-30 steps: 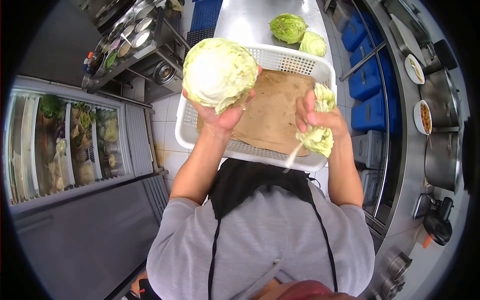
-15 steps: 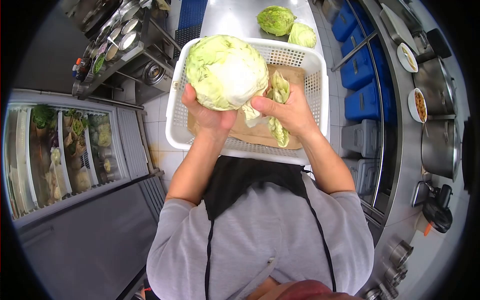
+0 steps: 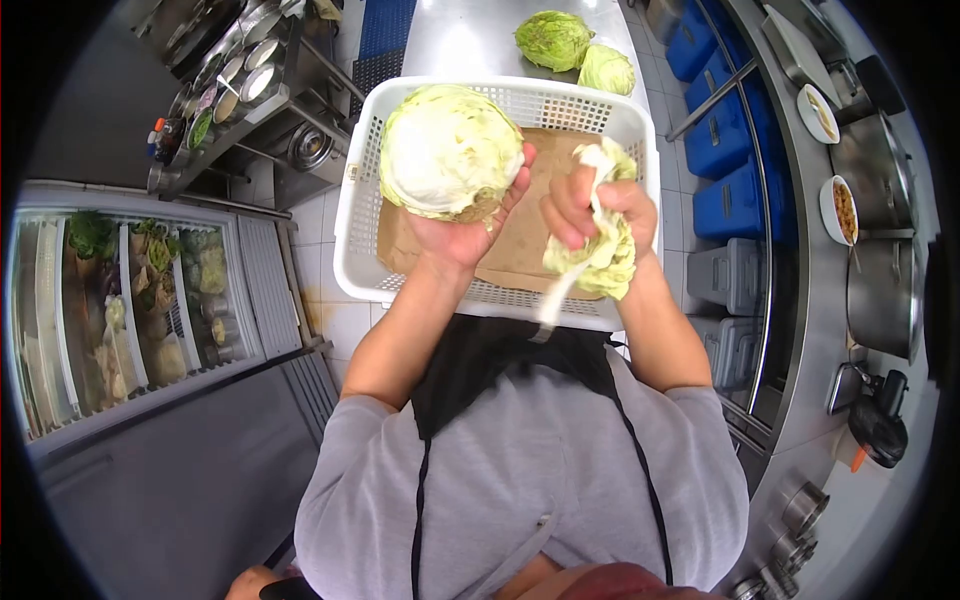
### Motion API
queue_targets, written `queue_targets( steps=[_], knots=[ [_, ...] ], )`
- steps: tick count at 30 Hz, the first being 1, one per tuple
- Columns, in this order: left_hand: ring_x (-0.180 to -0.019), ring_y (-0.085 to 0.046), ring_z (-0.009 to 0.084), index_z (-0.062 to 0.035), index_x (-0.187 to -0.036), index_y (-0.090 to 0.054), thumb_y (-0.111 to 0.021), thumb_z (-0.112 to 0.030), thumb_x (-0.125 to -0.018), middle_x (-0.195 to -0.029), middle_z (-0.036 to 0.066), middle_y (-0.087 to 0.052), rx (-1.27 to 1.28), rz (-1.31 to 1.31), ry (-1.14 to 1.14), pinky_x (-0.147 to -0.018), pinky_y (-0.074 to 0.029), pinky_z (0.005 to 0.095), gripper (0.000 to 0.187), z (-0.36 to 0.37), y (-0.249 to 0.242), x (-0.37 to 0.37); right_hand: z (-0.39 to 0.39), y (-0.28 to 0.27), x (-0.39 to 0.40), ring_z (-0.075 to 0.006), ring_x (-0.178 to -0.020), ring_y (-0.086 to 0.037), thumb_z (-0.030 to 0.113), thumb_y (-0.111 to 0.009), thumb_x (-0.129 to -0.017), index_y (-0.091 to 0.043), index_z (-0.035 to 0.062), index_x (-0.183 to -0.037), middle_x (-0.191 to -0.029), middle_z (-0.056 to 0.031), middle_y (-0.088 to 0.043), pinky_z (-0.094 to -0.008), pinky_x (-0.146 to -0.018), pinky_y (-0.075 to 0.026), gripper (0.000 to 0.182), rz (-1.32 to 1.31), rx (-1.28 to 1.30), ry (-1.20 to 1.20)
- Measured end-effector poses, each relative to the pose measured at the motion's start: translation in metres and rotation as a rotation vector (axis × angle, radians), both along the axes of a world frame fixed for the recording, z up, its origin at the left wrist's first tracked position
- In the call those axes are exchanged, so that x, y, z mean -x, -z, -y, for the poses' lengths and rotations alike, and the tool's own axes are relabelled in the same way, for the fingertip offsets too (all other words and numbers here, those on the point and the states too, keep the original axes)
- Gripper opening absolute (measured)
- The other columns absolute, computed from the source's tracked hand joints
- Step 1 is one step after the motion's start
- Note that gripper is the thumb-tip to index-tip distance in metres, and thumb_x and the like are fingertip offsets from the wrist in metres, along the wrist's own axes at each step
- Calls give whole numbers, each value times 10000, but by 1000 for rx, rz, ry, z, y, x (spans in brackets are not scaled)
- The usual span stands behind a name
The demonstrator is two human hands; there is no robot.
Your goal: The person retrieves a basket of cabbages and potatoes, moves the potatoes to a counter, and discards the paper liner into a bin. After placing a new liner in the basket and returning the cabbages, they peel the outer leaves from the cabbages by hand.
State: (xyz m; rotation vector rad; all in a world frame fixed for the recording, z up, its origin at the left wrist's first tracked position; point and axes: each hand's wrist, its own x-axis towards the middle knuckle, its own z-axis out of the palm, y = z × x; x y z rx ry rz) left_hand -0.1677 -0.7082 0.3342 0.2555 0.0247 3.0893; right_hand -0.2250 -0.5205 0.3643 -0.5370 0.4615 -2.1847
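Observation:
A pale, partly peeled cabbage (image 3: 445, 150) rests in my left hand (image 3: 455, 235), its cut stem end toward the lower right. My palm is beneath it, with fingers up along its right side. To the right, my right hand (image 3: 600, 205) is closed around torn cabbage leaves (image 3: 605, 265); one pale strip hangs down, blurred by motion. Under both hands is a white perforated plastic basket (image 3: 352, 235), lined with brown cardboard (image 3: 535, 265). Past its far rim, a greener cabbage (image 3: 553, 40) and a paler cabbage (image 3: 606, 70) lie on the metal table.
The basket sits at the near end of the steel table (image 3: 450, 35). On the left are an open glass-topped fridge (image 3: 140, 310) and a rack of containers (image 3: 230, 90). Blue bins (image 3: 725, 140) and a counter with pots (image 3: 880, 280) line the right. Part of someone (image 3: 252, 582) shows at lower left.
Leaves have come away from the cabbage, and my right hand has moved right with them. My left hand has turned the cabbage, so its stem end shows. Part of someone has appeared at lower left.

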Motion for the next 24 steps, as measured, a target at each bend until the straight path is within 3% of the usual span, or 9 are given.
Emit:
queue_targets(
  steps=[2, 4, 5, 8, 11, 15, 17, 21, 24],
  knots=[
    [-1336, -436, 482, -130, -1540, -326, -567, -642, -895, -1560, 237, -329, -95, 58, 15, -1098, -392, 623, 859, 3, 0, -1, -5, -10, 0, -241, -562, -574, 202, -674, -778, -634, 8, -869, -702, -150, -580, -327, -513, -462, 219, -9, -163, 95],
    [-1297, -491, 451, -142, -1508, -377, -516, -692, -886, -1487, 189, -439, 7, 75, -15, -1025, -449, 623, 842, 2, 0, -2, -10, -15, 4, -258, -584, -629, 148, -685, -749, -610, 15, -857, -760, -197, -647, -345, -555, -527, 187, -124, -376, 171],
    [-1277, -519, 436, -148, -1492, -402, -491, -717, -881, -1451, 165, -494, 57, 82, -31, -989, -477, 623, 839, 1, 0, -3, -12, -15, 5, -269, -616, -660, 50, -660, -737, -619, 15, -904, -796, -210, -666, -351, -587, -563, 176, -90, -409, 176],
    [-1275, -533, 397, -169, -1487, -407, -492, -740, -867, -1449, 138, -502, 76, 37, -41, -976, -490, 612, 847, 2, 2, -7, -11, -18, 7, -221, -625, -649, 92, -697, -798, -638, 18, -995, -800, -156, -669, -323, -585, -545, 219, -77, -431, 241],
    [-1292, -528, 361, -191, -1492, -404, -475, -787, -840, -1457, 113, -501, 150, 83, -78, -963, -498, 616, 886, 3, 2, -5, -4, -15, 9, -152, -643, -619, 168, -801, -806, -645, 33, -1097, -799, -76, -655, -285, -605, -523, 357, -223, -577, 456],
    [-1292, -533, 341, -198, -1500, -393, -428, -814, -839, -1465, 109, -497, 282, 329, -184, -923, -527, 599, 904, -6, -16, -5, 7, -24, -4, -90, -640, -558, 179, -897, -731, -674, 26, -1068, -774, 8, -607, -250, -612, -486, 432, -819, -787, 796],
    [-1286, -540, 337, -200, -1501, -393, -400, -831, -841, -1465, 108, -497, 319, 370, -217, -904, -540, 587, 913, -7, -15, -4, 5, -32, 0, -113, -648, -587, 166, -885, -733, -677, 22, -1043, -773, -20, -621, -260, -613, -493, 400, -1044, -789, 851],
    [-1272, -547, 344, -193, -1498, -402, -373, -852, -843, -1455, 109, -506, 470, 276, -75, -873, -546, 589, 930, -9, -21, -13, -3, -27, 18, -178, -663, -642, 154, -854, -744, -677, 20, -1004, -788, -100, -655, -286, -623, -512, 342, -1396, -635, 961],
    [-1260, -548, 380, -184, -1505, -394, -405, -843, -841, -1458, 135, -496, 443, 279, 3, -829, -559, 604, 936, -4, -12, -10, -13, -43, 19, -227, -665, -669, 137, -792, -789, -678, 4, -974, -806, -135, -683, -316, -619, -529, 255, -1791, -754, 1021]
  ],
)
